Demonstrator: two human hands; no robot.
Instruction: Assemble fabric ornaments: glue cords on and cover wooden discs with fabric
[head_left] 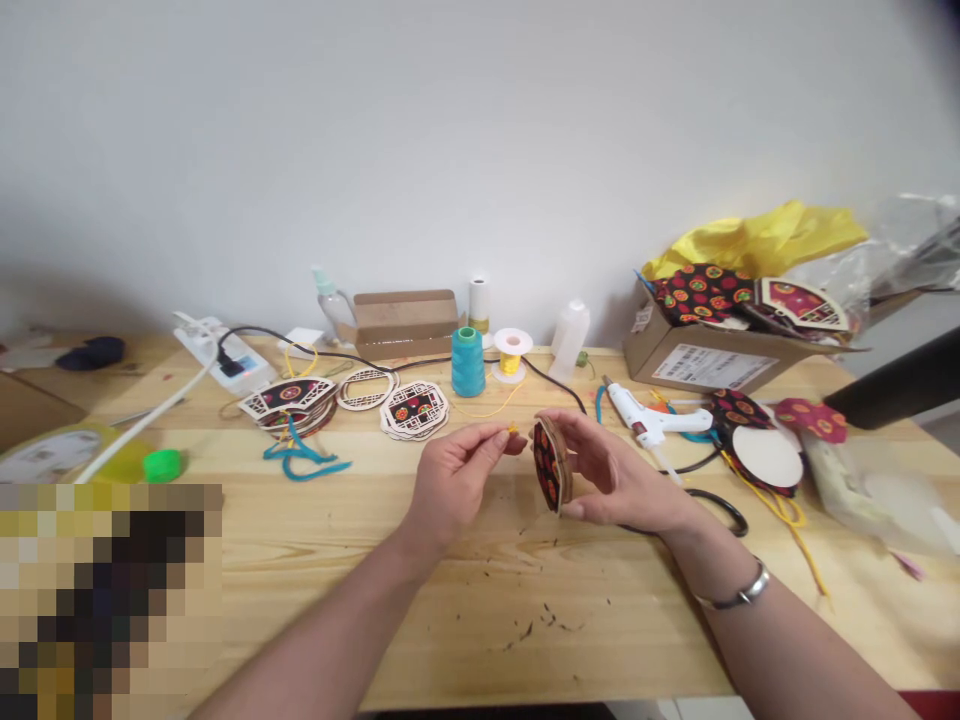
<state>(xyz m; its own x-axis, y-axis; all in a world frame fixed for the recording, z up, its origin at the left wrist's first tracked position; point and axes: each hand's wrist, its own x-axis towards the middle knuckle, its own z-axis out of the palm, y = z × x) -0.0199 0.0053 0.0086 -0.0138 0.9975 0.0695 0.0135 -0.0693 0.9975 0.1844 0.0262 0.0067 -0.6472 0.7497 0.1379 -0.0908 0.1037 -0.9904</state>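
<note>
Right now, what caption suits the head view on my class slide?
Left hand pinches something yellow; right hand holds a patterned, wood-edged piece on edge, near a white glue gun.

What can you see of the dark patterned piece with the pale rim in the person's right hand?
The dark patterned piece with the pale rim has red and orange motifs on a near-black, fabric-like face. The rim looks wooden; the thick side is browner, perhaps layered. It is held roughly upright over the pale wooden tabletop, face slanted leftward, by the thumb and fingers of the right hand. Its back is hidden.
</note>
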